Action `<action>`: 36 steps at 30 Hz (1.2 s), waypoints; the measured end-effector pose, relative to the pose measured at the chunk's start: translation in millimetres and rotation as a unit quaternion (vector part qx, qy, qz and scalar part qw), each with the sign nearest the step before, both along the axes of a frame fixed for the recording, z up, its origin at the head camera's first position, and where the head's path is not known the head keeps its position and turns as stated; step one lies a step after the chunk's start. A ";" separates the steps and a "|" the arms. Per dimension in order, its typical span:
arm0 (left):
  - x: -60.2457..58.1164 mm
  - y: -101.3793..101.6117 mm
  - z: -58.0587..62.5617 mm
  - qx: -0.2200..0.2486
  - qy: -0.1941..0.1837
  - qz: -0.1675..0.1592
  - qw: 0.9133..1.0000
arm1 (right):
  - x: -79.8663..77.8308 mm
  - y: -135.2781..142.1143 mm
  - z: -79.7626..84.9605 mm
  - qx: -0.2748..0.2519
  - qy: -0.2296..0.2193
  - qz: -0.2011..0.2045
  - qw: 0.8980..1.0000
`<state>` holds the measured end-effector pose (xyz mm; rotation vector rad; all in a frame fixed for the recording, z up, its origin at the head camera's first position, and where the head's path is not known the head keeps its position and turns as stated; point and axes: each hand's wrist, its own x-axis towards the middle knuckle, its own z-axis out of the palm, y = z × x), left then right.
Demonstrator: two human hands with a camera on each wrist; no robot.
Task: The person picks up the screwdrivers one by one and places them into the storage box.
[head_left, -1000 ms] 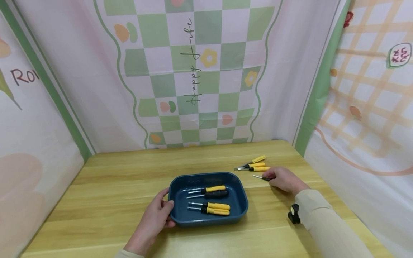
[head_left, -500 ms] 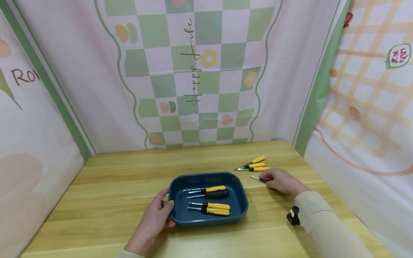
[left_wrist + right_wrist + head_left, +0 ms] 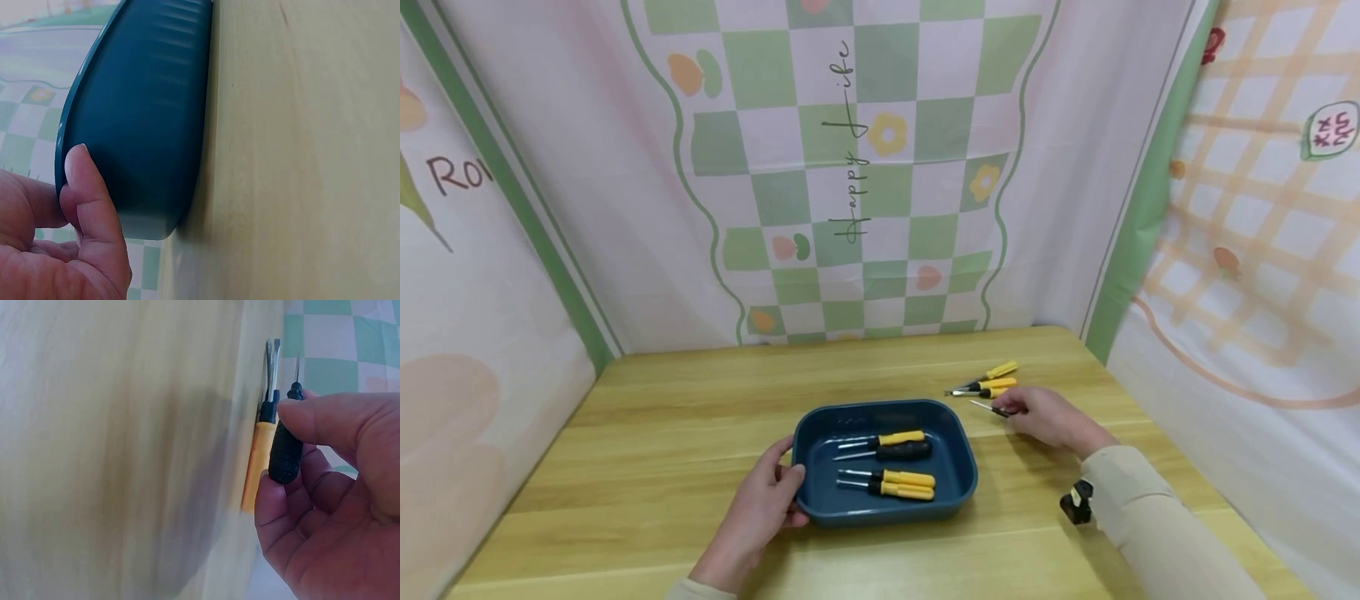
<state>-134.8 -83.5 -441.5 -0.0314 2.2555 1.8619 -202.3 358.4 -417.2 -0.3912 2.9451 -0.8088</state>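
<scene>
A dark blue rectangular tray (image 3: pixel 820 510) sits on the table, holding several screwdrivers: yellow-handled ones (image 3: pixel 908 492) and a black-handled one (image 3: pixel 904 451). At its left end, my left hand (image 3: pixel 765 504) grips the rim; in the left wrist view a digit (image 3: pixel 94 206) lies against the tray's outer wall (image 3: pixel 140 119). My right hand (image 3: pixel 1048 419), right of the tray, pinches a small black-handled screwdriver (image 3: pixel 287 447), its thin shaft pointing left in the head view. Just beyond this hand lie yellow-handled screwdrivers (image 3: pixel 997 372) on the table, the nearest partly hidden by the fingers.
The wood-grain table (image 3: pixel 685 433) meets a patterned cloth backdrop (image 3: pixel 865 208) at its back edge, with more cloth on both sides. A black device (image 3: pixel 1077 502) is strapped at the right wrist, below the sleeve.
My right hand has moved a little left with the black-handled screwdriver, whose tip now lies nearer the tray. The left hand and the tray stay in place.
</scene>
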 end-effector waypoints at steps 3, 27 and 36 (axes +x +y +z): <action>0.0 0.0 -0.2 0.000 0.002 0.001 1.000 | -0.8 -2.4 1.0 -0.012 0.001 0.003 1.000; 0.1 0.2 0.7 -0.003 0.000 -0.001 1.000 | 6.7 -33.0 27.8 -0.085 -0.014 0.022 0.996; 0.7 0.3 1.0 -0.004 0.002 -0.003 1.000 | 10.6 -44.5 36.1 -0.098 -0.009 0.041 0.994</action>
